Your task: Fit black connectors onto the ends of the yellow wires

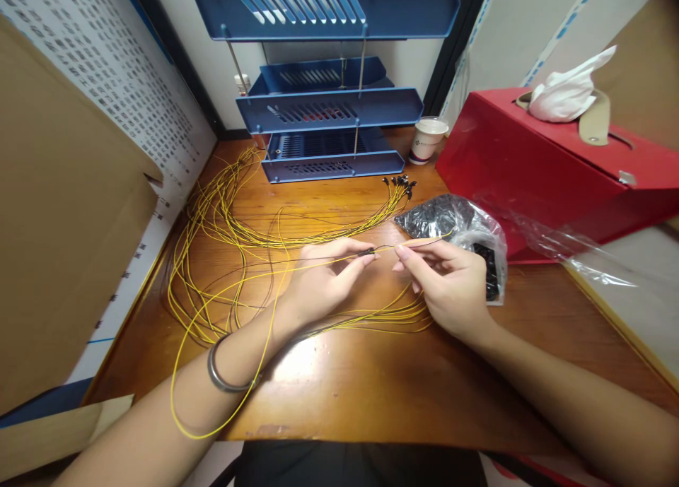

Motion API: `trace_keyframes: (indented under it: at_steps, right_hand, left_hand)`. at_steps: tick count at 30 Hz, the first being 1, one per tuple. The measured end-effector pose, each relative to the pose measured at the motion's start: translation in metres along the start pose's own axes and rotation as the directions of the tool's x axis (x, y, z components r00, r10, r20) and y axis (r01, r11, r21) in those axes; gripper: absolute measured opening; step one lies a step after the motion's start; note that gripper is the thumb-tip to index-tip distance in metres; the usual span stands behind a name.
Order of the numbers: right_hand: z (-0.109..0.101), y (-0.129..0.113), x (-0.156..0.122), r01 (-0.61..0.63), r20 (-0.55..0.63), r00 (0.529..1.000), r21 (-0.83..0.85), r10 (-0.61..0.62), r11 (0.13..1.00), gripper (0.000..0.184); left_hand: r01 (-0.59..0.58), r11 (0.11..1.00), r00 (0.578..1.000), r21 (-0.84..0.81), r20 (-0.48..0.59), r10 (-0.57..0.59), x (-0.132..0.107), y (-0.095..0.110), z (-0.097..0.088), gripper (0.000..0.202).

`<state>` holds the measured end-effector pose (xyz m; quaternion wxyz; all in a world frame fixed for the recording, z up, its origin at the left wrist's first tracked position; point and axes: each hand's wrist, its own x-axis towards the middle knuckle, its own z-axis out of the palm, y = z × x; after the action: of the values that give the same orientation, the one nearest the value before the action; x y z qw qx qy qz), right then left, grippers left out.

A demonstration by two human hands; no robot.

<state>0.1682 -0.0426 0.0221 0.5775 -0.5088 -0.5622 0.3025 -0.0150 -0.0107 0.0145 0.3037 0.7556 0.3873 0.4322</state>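
Note:
Between thumb and forefinger, my left hand (323, 275) pinches a small black connector (366, 252). Thin yellow and dark wires run out of it on both sides. Close by on the right, my right hand (445, 278) pinches the thin wires (386, 247), with a yellow end sticking out above its fingers. A loop of yellow wire (177, 374) hangs over my left forearm. Behind my hands, a long bundle of yellow and dark wires (228, 211) curves across the table, and several of its ends carry black connectors (400, 184).
A clear plastic bag of black parts (445, 215) lies just behind my right hand. Blue stacked trays (334, 109), a paper cup (427, 141) and a red box (493, 148) with tissue on top stand at the back. Cardboard (64, 211) rises on the left of the wooden table (361, 395).

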Motion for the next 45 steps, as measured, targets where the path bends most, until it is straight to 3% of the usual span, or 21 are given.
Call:
trace_keyframes:
  at_steps: [12, 19, 30, 37, 45]
  right_hand:
    - [-0.0012, 0.0045, -0.0010, 0.057, 0.010, 0.998, -0.060, -0.056, 0.997, 0.014]
    - [-0.0015, 0.0082, -0.0023, 0.152, 0.037, 0.988, -0.113, -0.148, 0.982, 0.010]
    - [-0.0008, 0.0073, -0.0033, 0.166, 0.083, 0.984, -0.144, -0.155, 0.976, 0.011]
    - [0.0002, 0.0068, -0.0024, 0.103, 0.039, 0.994, -0.101, -0.100, 0.990, 0.011]
    - [-0.0016, 0.0068, -0.0013, 0.149, 0.066, 0.988, -0.132, -0.141, 0.980, 0.008]
  left_hand:
    - [-0.036, 0.999, 0.999, 0.029, 0.005, 0.036, -0.0003, -0.0012, -0.0001, 0.014]
    - [-0.058, 0.997, 0.998, 0.050, 0.031, 0.057, -0.0006, -0.0009, -0.0022, 0.015]
    - [-0.084, 0.995, 0.995, 0.052, 0.049, 0.081, -0.0007, -0.0002, -0.0033, 0.015]
    - [-0.062, 0.997, 0.997, 0.040, 0.046, 0.060, -0.0004, -0.0006, -0.0021, 0.015]
    - [-0.083, 0.996, 0.995, 0.032, 0.058, 0.082, -0.0003, 0.0001, -0.0027, 0.014]
